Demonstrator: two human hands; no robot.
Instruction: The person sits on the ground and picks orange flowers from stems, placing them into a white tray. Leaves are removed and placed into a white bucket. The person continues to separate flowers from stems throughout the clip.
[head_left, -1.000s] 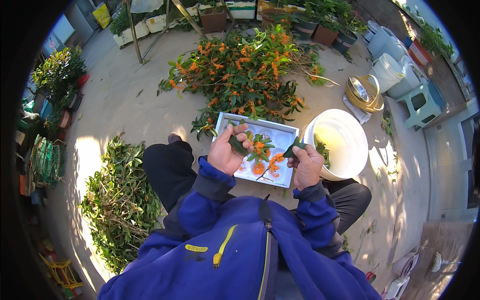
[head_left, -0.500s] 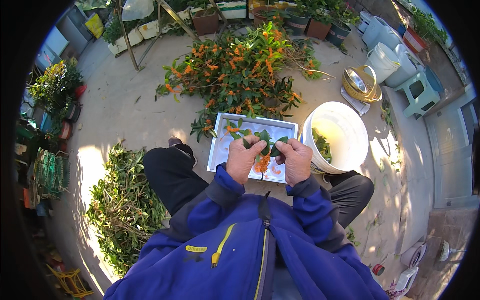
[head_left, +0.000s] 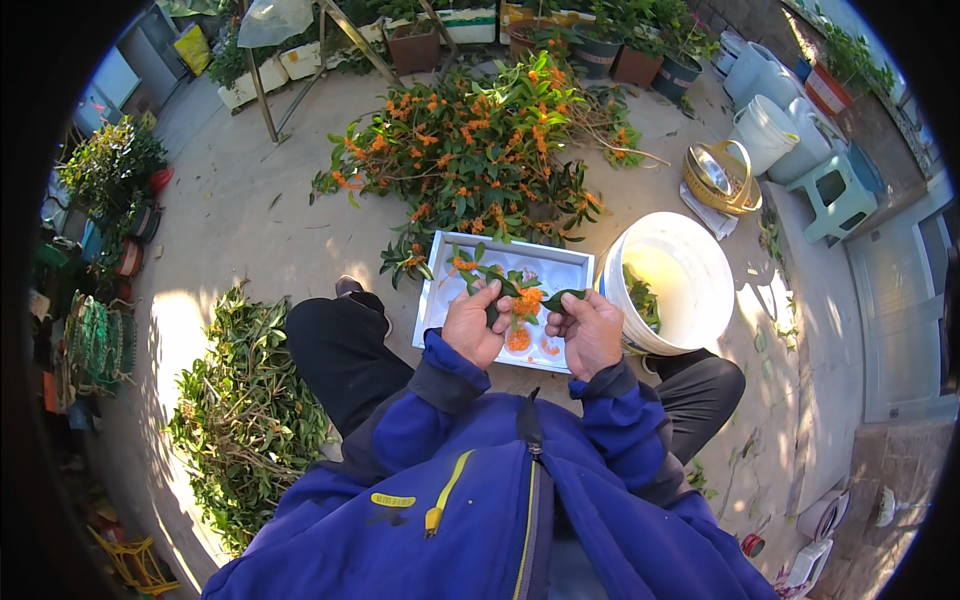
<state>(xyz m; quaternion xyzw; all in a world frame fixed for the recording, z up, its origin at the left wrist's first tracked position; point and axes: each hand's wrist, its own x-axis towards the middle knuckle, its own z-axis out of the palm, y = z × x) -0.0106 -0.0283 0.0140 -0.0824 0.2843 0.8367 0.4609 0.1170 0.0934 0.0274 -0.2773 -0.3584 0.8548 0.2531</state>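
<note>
In the head view, a sprig (head_left: 527, 302) of orange blossom was held above the tray (head_left: 424, 312) by the left hand (head_left: 476, 325), pinched between thumb and fingers. A leaf (head_left: 563, 299) was gripped by the thumb and fingers of the right hand (head_left: 591, 332); whether it was joined to the sprig could not be told. Picked blossoms (head_left: 517, 340) were seen in the tray, and the bucket (head_left: 692, 285) was placed just beside it. The sprig was judged light, its leaves pliant, its stem stiffer, its flowers soft and easily crushed, so best held by the stem.
</note>
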